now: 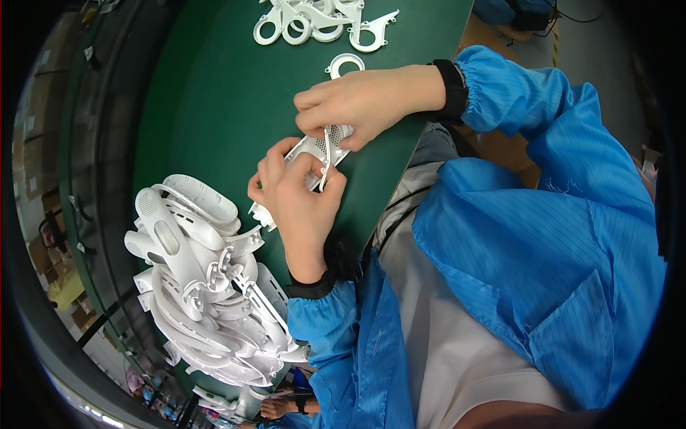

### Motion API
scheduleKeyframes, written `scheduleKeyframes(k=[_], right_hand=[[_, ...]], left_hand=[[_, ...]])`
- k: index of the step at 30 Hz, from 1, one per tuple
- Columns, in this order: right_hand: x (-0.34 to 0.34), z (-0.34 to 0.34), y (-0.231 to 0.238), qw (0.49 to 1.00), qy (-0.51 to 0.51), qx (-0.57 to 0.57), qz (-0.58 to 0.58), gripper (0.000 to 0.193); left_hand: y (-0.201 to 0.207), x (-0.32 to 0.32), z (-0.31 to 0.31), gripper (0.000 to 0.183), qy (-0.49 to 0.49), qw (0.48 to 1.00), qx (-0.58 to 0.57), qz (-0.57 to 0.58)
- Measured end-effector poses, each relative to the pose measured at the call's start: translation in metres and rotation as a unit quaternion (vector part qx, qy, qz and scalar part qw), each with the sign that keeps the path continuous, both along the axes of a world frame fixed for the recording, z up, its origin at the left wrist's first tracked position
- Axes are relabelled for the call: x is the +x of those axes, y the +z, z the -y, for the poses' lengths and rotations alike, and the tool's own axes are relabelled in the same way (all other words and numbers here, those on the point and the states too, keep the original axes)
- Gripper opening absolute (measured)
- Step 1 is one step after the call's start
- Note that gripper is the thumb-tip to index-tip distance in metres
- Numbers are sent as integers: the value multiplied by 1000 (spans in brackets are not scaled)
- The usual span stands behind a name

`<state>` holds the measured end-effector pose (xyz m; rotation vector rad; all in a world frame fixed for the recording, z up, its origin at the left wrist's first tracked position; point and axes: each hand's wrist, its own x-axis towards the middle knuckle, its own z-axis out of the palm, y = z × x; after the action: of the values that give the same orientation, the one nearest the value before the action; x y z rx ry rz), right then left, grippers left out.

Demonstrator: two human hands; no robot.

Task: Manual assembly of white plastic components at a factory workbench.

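A white plastic housing with a perforated grille end (334, 137) is held between my two hands, just above the green table. My left hand (300, 189) is closed around its lower part, fingers bent and thumb pressed in. My right hand (357, 104) grips the grille end, its fingers curled over it. A thin white strip (327, 161) stands across the housing between both hands; whether it is a separate part I cannot tell. Beside my right hand lies a white ring-shaped part (348, 64), partly covered by that hand.
A large heap of white plastic shells (214, 300) lies left of my left forearm. Several white ring-ended brackets (314, 21) lie at the far end of the green table (207, 107). At the bottom edge another person's hand (275, 407) shows near more white parts.
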<state>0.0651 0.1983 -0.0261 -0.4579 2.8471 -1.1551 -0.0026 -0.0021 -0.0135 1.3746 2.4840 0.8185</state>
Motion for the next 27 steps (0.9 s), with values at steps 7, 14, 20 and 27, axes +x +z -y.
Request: scheduleKeyframes(k=[7,14,20,27], right_hand=[[-13,5,7,993,-6,83,84,35],[-32,-9,18,981,-2,-6,193,27],[-18,-5,-5,995,43,77,46,22],[-33,-2,8,992,76,102,3,23]], left_hand=[[14,6,-18,27,96,992,-77,-41],[18,-4,-21,37,72,982,-177,-9],[17,0,-20,35,72,981,-178,-36],[12,-1,-5,38,80,983,-161,-23]])
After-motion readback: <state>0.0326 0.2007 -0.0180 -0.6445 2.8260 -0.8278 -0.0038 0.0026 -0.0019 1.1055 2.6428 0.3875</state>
